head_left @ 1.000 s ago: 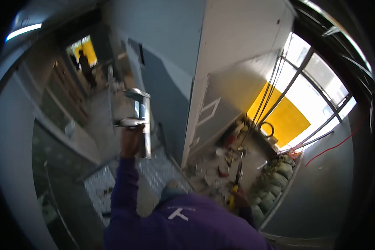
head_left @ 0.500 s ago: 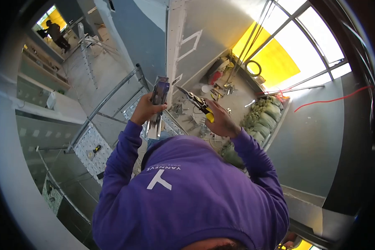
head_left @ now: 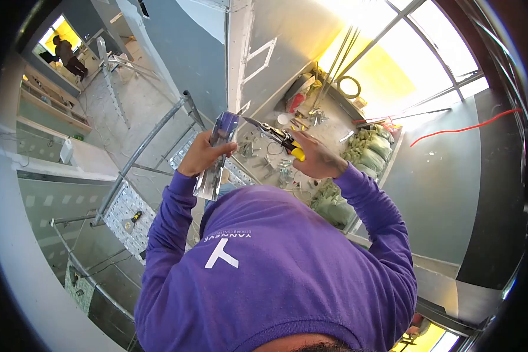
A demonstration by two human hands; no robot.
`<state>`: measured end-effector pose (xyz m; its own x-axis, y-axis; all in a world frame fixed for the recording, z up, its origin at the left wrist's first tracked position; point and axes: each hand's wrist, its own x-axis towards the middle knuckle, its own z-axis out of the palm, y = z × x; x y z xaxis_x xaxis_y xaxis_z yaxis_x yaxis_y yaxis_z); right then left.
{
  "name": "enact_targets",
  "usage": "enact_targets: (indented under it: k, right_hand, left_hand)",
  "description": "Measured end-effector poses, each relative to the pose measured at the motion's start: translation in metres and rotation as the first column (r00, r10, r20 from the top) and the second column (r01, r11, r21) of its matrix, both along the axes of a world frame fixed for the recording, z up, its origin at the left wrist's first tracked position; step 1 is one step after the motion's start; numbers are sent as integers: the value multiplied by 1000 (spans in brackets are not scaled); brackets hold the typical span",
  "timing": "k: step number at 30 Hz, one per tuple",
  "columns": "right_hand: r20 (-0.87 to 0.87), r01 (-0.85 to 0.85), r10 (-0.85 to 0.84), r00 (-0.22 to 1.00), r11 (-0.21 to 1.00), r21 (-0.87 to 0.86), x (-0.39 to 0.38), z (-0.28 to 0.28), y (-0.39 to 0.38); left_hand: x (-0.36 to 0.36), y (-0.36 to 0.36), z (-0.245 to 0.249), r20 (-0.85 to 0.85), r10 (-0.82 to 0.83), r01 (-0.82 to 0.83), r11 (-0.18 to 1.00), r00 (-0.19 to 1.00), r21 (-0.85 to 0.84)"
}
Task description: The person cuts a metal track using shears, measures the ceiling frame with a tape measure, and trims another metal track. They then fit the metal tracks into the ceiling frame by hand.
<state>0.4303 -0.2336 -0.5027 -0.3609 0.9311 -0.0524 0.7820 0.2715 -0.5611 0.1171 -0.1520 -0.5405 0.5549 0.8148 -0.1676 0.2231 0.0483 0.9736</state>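
My left hand point(head_left: 200, 155) is closed around a short length of shiny metal channel point(head_left: 210, 183), thumb across its face, and holds it up at a slant. In my right hand point(head_left: 319, 157) is a pair of tin snips point(head_left: 283, 138) with black and yellow handles. The dark jaws of the snips point left, their tip right at the upper right edge of the channel. Both hands are raised in front of my chest, above the floor and the scaffold.
A scaffold with metal tubes point(head_left: 139, 148) and a perforated platform point(head_left: 118, 212) stands at left; a yellow-handled tool point(head_left: 136, 216) lies on the platform. Below are scattered metal offcuts point(head_left: 284, 175) and green sacks point(head_left: 369, 154). A red cable point(head_left: 463, 134) hangs at right. Another person point(head_left: 69, 57) stands far off.
The snips have moved left, so their tip now reaches the channel's edge. The channel has turned, showing more of its shiny face. The view has shifted slightly.
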Motion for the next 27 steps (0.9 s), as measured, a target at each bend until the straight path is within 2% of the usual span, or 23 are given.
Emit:
enact_targets:
  k: [2,8,17,19,22,25,27]
  right_hand:
    - [8,-7,7,1000,1000,-16,0,0,4]
    - [-10,-30,29,1000,992,-124,-7,0,14]
    - [52,-69,78,996,986,-154,-15,2,24]
    - [39,-53,63,997,974,-218,-19,10,25]
    - [65,-80,93,994,979,-186,-18,9,26]
    - [18,-105,110,994,982,-159,-17,6,27]
    - [-16,-88,86,996,971,-223,-19,5,26]
  left_hand:
    - [-3,1,-2,36,36,-34,999,999,-42]
    - [2,-4,4,86,-25,32,996,996,-79]
    - [-5,-3,3,-1,-58,58,997,998,-49]
    - [-6,-4,4,24,-37,39,998,999,-55]
    - [-7,-5,6,41,-29,32,998,999,-62]
    - [-8,-5,3,52,-33,36,998,998,-49]
    - [-10,-5,3,55,-48,49,998,997,-34]
